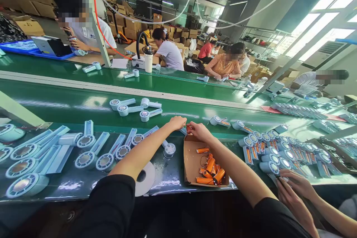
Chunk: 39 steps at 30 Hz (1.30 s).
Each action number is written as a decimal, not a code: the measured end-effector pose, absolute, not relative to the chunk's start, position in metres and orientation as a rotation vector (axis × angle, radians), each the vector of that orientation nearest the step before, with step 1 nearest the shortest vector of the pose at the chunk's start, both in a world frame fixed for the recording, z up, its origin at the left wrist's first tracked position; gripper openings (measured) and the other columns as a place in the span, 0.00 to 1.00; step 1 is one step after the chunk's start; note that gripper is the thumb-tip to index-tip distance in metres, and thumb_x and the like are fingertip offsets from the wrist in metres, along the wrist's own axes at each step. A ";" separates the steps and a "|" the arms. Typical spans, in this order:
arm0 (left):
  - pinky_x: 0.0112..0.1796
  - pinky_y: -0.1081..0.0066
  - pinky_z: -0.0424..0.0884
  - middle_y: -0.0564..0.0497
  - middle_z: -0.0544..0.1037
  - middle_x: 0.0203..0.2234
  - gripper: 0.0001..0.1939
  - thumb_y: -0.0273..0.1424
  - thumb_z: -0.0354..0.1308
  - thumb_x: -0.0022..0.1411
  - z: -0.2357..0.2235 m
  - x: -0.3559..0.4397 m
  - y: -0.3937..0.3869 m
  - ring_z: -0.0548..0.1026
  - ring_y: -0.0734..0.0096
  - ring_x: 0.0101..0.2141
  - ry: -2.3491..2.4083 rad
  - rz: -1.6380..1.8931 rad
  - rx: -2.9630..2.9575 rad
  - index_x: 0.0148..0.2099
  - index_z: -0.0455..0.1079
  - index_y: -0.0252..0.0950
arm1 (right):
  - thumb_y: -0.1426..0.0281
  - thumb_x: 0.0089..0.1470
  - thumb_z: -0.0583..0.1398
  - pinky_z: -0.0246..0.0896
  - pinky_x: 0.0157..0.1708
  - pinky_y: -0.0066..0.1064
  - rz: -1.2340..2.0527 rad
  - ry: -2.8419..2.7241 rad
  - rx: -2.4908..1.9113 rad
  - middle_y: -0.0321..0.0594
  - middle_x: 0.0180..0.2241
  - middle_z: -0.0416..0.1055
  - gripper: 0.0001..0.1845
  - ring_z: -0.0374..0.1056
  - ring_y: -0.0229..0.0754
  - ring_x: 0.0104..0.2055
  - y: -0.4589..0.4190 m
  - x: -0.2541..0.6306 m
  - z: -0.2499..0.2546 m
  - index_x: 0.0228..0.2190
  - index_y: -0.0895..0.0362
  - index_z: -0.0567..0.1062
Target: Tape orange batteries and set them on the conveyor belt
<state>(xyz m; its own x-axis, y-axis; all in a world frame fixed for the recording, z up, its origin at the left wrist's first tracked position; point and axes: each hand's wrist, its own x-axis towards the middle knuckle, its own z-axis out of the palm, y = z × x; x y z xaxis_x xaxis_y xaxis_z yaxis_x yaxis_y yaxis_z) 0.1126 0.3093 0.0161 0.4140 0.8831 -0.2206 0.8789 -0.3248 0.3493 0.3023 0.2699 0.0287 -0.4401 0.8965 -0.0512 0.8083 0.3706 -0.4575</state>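
My left hand (177,122) is closed in a pinch above the far edge of a cardboard box, and what its fingertips hold is too small to make out. Close beside it, my right hand (200,132) has its fingers closed on an orange battery (189,128), of which only a bit shows. Part of a light-blue fan handle (183,130) shows just below the two hands. Several orange batteries (211,165) with thin wires lie in the cardboard box (192,152) under my right arm. Left of the box is a light-blue handheld fan (169,150), partly behind my left forearm.
A white roll (147,180) lies under my left forearm. Light-blue fans (86,159) cover the bench at left; fans with batteries (272,156) crowd the right. A co-worker's hands (295,189) work at right. Beyond runs a green conveyor belt (181,108), with people opposite.
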 end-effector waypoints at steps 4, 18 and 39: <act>0.52 0.52 0.79 0.43 0.77 0.56 0.19 0.41 0.62 0.73 0.018 0.116 0.311 0.78 0.58 0.52 1.517 0.039 2.244 0.60 0.72 0.36 | 0.73 0.60 0.66 0.68 0.44 0.36 0.532 -2.649 -1.586 0.43 0.36 0.83 0.08 0.79 0.50 0.42 0.278 0.291 0.034 0.42 0.54 0.82; 0.54 0.51 0.77 0.42 0.77 0.56 0.20 0.42 0.61 0.73 0.054 0.121 0.296 0.78 0.57 0.53 1.673 0.193 2.204 0.60 0.72 0.37 | 0.66 0.70 0.58 0.68 0.49 0.34 0.448 -2.665 -1.583 0.44 0.47 0.84 0.14 0.78 0.48 0.49 0.250 0.311 0.082 0.47 0.53 0.84; 0.60 0.43 0.75 0.46 0.77 0.63 0.21 0.25 0.60 0.64 0.000 -0.051 -0.004 0.67 0.40 0.65 1.583 0.188 2.524 0.58 0.75 0.41 | 0.66 0.56 0.70 0.80 0.44 0.37 0.877 -1.451 -1.006 0.43 0.47 0.84 0.09 0.81 0.48 0.49 0.094 0.316 0.030 0.40 0.51 0.84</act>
<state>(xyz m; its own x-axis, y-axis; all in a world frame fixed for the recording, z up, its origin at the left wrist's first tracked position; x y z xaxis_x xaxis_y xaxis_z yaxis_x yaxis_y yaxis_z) -0.0509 -0.0037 -0.0001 0.4335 0.9009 0.0235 0.8812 -0.4292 0.1982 0.3162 0.0938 0.0301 -0.0281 0.9318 0.3620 0.1129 0.3628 -0.9250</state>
